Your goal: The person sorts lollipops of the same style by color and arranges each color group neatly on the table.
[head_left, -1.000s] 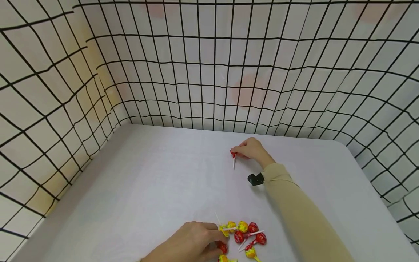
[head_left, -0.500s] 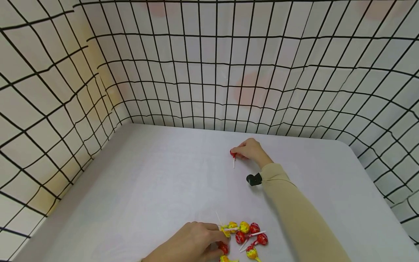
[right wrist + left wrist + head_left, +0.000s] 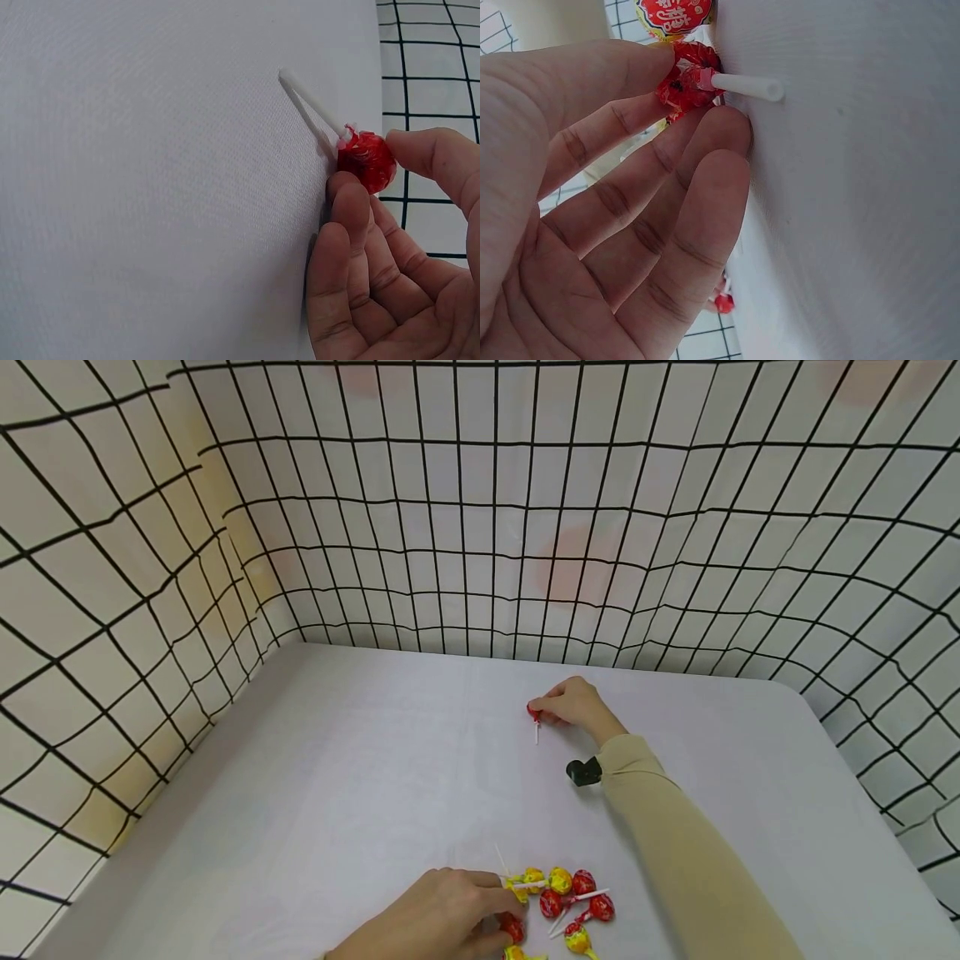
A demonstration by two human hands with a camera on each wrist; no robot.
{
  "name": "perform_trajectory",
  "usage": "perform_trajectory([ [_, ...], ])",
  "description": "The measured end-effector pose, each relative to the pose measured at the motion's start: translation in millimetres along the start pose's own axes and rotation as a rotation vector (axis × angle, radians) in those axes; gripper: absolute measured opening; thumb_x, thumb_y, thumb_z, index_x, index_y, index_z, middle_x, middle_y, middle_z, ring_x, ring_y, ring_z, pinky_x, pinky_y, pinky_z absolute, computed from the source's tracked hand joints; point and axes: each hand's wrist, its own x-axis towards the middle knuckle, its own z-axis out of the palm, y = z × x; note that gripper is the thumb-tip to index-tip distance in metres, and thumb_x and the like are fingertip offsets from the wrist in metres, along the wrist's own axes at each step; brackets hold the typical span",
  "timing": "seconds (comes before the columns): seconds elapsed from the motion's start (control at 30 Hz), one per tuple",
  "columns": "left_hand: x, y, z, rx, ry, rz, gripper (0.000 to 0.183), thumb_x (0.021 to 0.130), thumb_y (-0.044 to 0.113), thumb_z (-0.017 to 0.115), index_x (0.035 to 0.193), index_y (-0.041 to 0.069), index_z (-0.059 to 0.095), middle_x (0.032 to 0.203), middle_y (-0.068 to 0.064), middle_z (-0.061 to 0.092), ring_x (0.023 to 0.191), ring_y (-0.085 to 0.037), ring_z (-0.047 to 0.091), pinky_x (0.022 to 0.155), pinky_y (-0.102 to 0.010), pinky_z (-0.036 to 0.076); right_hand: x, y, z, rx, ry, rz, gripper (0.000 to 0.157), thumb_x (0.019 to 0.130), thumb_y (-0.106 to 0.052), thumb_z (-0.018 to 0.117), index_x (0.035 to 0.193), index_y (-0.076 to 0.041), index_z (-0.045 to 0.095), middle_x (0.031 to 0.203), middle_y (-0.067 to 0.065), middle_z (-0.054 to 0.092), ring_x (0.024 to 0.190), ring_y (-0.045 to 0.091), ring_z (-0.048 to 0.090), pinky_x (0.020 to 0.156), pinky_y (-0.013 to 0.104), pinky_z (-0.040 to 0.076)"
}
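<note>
Far out on the white table, my right hand (image 3: pixel 576 703) pinches a red-wrapped lollipop (image 3: pixel 367 163) by its candy end. Its white stick points back toward me, close to the tabletop. At the near edge of the view, my left hand (image 3: pixel 448 910) pinches another red lollipop (image 3: pixel 693 79) between thumb and fingers, the stick jutting out. Beside the left hand lies a loose cluster of yellow lollipops (image 3: pixel 559 880) and red lollipops (image 3: pixel 600 907) with white sticks. In the left wrist view, a red and yellow wrapper (image 3: pixel 676 15) shows just beyond the thumb.
A white cloth covers the table (image 3: pixel 360 760). Black grid netting (image 3: pixel 480 510) over pale walls encloses the back and both sides. A dark wrist camera (image 3: pixel 583 772) sticks out from the right beige sleeve (image 3: pixel 690 843).
The view shifted very slightly in the first half second. Both hands hold the same places with their lollipops; nothing else has visibly moved.
</note>
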Motion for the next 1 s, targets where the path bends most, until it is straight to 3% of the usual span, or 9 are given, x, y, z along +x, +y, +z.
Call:
perform_trajectory([
  [1.0,-0.5,1.6,-1.3,-0.006,-0.018,-0.016,0.013,0.099,0.026,0.079,0.112,0.024,0.082,0.1,0.016,0.077,0.071,0.014,0.054,0.068,0.0,0.043,-6.1,6.4,-7.4,-0.024,0.014,0.018,0.049,0.097,-0.04,0.078,0.124,0.0,0.072,0.088,0.003,0.077,0.076,0.011,0.068,0.071,0.022,0.055],
])
